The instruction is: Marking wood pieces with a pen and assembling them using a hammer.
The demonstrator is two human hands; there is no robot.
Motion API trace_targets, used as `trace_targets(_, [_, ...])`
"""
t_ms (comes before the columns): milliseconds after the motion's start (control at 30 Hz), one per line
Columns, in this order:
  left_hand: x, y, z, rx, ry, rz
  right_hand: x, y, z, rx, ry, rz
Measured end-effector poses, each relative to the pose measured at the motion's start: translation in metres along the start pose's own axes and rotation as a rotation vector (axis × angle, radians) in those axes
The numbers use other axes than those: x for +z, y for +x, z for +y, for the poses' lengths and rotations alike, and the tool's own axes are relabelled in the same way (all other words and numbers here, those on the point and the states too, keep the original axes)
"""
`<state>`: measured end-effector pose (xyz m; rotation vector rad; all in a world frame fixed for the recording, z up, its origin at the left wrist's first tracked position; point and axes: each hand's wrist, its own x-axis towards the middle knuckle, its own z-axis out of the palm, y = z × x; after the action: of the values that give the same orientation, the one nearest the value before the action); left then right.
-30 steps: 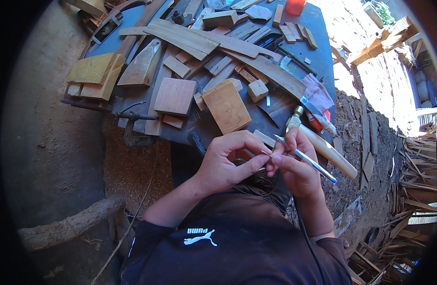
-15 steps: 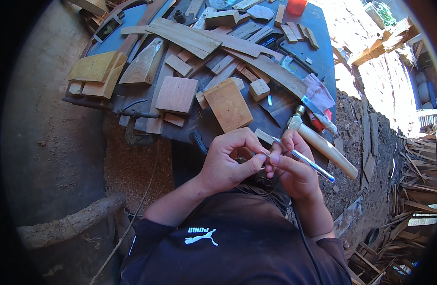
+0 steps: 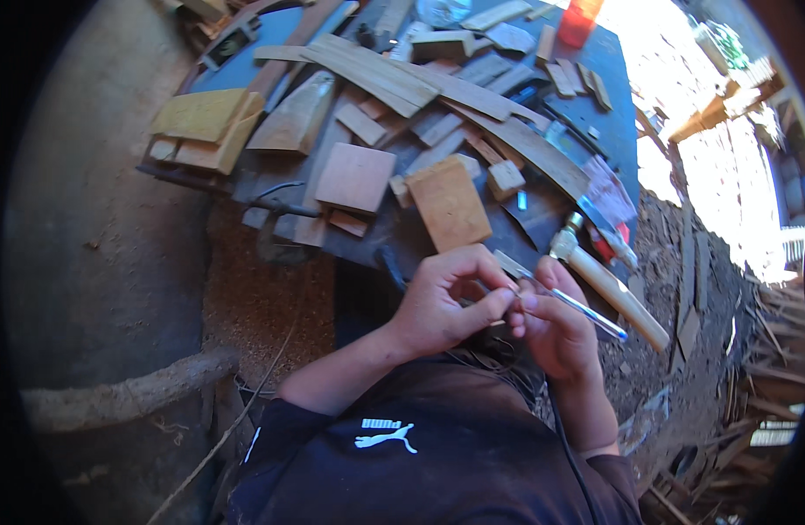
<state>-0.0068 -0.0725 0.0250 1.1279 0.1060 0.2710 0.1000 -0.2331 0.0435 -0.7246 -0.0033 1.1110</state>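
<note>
My left hand [image 3: 451, 302] and my right hand [image 3: 562, 328] meet in front of my chest, near the table's front edge. Thumb and finger of the left are pinched at the tips against the right hand's fingertips. Whatever small thing lies between them is too small to name. A clear pen with a blue end [image 3: 591, 317] slants out of my right hand, held across its fingers. Just beyond the fingertips, a flat light strip [image 3: 510, 264] shows, partly covered by the right hand. The nearest large piece is a tan wooden block [image 3: 449, 206].
Wood offcuts crowd the dark table [image 3: 617, 114], with a pinkish square block [image 3: 356, 178] among them. A tool with a pale wooden handle [image 3: 619, 296] juts over the right edge. A clamp [image 3: 280, 207] grips the front left edge; a red container [image 3: 580, 22] stands far back.
The view has shifted, so the table and its pieces sit farther right. Both hands stay together with their fingertips meeting, and the pen remains in my right hand.
</note>
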Motion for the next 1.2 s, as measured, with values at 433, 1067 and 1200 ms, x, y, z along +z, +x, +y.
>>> trace_targets(433, [0.000, 0.005, -0.006, 0.046, 0.047, -0.079, -0.003, -0.003, 0.000, -0.036, -0.085, 0.024])
trace_targets(1067, [-0.005, 0.007, 0.001, 0.356, 0.252, -0.283, -0.007, -0.011, 0.000, 0.173, 0.108, -0.135])
trace_targets(1200, [-0.004, 0.007, -0.006, 0.475, 0.306, -0.298, -0.005, -0.014, 0.000, 0.186, 0.059, -0.139])
